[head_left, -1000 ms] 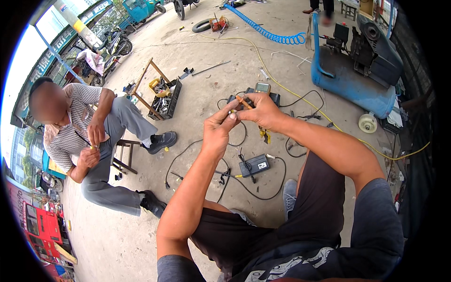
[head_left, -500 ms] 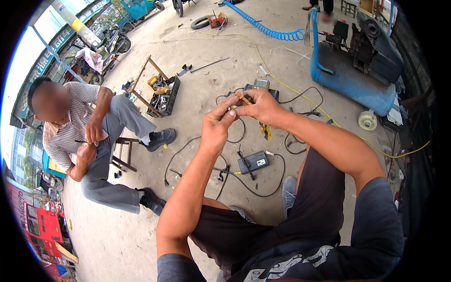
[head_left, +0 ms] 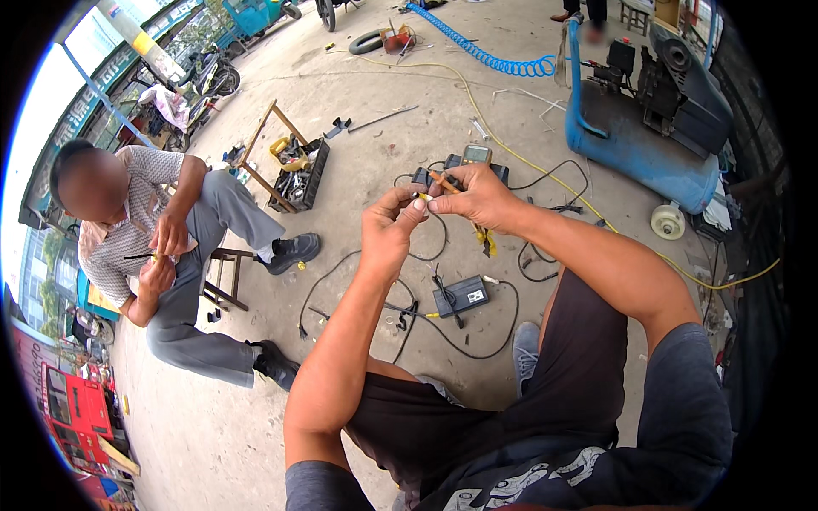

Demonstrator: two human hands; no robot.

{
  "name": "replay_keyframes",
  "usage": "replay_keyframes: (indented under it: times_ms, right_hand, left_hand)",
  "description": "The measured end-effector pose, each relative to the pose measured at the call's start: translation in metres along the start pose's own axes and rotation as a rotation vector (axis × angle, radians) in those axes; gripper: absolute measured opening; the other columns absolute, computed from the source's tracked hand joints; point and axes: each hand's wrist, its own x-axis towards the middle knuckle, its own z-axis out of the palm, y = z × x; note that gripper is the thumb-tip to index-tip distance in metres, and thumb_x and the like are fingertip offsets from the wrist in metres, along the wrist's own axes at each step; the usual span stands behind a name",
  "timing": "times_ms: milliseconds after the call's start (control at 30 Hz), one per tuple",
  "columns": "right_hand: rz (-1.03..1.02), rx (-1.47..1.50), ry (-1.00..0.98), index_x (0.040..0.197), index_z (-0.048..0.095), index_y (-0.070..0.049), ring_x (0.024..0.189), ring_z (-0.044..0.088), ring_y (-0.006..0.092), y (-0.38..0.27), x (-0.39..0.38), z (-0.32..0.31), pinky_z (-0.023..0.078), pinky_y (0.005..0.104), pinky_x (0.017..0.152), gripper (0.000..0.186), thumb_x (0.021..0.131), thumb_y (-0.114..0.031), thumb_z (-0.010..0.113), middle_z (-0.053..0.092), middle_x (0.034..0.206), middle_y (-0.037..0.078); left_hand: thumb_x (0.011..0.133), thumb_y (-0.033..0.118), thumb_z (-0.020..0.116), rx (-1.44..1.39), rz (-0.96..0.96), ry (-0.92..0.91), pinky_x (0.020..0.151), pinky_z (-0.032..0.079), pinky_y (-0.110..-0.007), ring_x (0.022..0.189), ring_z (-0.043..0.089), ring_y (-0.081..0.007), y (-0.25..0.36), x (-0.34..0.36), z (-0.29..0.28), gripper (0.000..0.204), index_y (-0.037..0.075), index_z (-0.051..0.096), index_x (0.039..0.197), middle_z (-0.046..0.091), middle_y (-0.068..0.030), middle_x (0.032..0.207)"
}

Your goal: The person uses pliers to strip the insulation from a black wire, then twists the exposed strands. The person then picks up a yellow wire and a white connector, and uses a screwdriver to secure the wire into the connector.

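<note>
Over at the far left a red vehicle is parked. Next to it, from where I stand, a co-worker sits on a wooden stool, both hands brought together round a thin black strip. Then comes a black crate full of tools, a yellow container among them.

In the middle, the person's left hand has thumb and fingers closed in a narrow pinch on a small yellow-and-white piece, held up above the ground between the two hands. An orange rod slants just above it, gripped in the right hand, whose thumb tip comes close to the piece; I can't tell whether rod and piece touch. Below the hands a black power adapter lies on the concrete among loose black cables. A multimeter shows just beyond the right hand. Farther right, a yellow hose curves past a blue air compressor.
</note>
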Motion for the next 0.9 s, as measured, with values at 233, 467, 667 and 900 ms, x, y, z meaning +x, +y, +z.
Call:
replay_keyframes:
  times_ms: [233, 467, 667, 900]
  right_hand:
    - [0.039, 0.021, -0.052, 0.083, 0.067, -0.003, 0.065, 0.049, 0.0063, -0.004, -0.001, 0.004, 0.040, 0.0256, 0.058, 0.021, 0.080, -0.021, 0.076, 0.058, 0.071, -0.001]
    - [0.090, 0.050, -0.018, 0.081, 0.063, -0.006, 0.057, 0.042, 0.0047, 0.003, 0.002, -0.002, 0.032, 0.0249, 0.050, 0.026, 0.084, -0.029, 0.074, 0.050, 0.064, -0.004]
    - [0.118, 0.092, -0.072, 0.084, 0.065, -0.004, 0.053, 0.041, 0.0040, -0.001, 0.002, 0.002, 0.031, 0.0237, 0.048, 0.023, 0.084, -0.024, 0.075, 0.051, 0.064, -0.004]
    - [0.081, 0.105, -0.102, 0.091, 0.066, -0.003, 0.050, 0.039, 0.0028, -0.002, 0.001, 0.004, 0.028, 0.0224, 0.045, 0.020, 0.083, -0.019, 0.076, 0.051, 0.064, -0.005]
  left_hand:
    - [0.096, 0.013, 0.061, -0.076, -0.075, 0.036, 0.079, 0.055, -0.032, 0.083, 0.063, -0.0151, -0.007, 0.000, -0.005, 0.016, -0.001, 0.066, 0.102, 0.067, -0.0072, 0.093]
    - [0.099, 0.014, 0.055, -0.363, -0.239, 0.078, 0.078, 0.055, -0.035, 0.081, 0.061, -0.0172, -0.006, 0.002, -0.012, 0.015, 0.000, 0.061, 0.103, 0.063, -0.0072, 0.090]
    - [0.099, 0.015, 0.054, -0.609, -0.365, 0.092, 0.077, 0.055, -0.035, 0.079, 0.060, -0.0177, -0.004, 0.001, -0.015, 0.015, 0.001, 0.059, 0.103, 0.062, -0.0073, 0.089]
    - [0.100, 0.013, 0.051, -0.728, -0.471, 0.108, 0.076, 0.054, -0.034, 0.079, 0.059, -0.0155, -0.008, 0.003, -0.011, 0.013, 0.002, 0.057, 0.100, 0.062, -0.0061, 0.091]
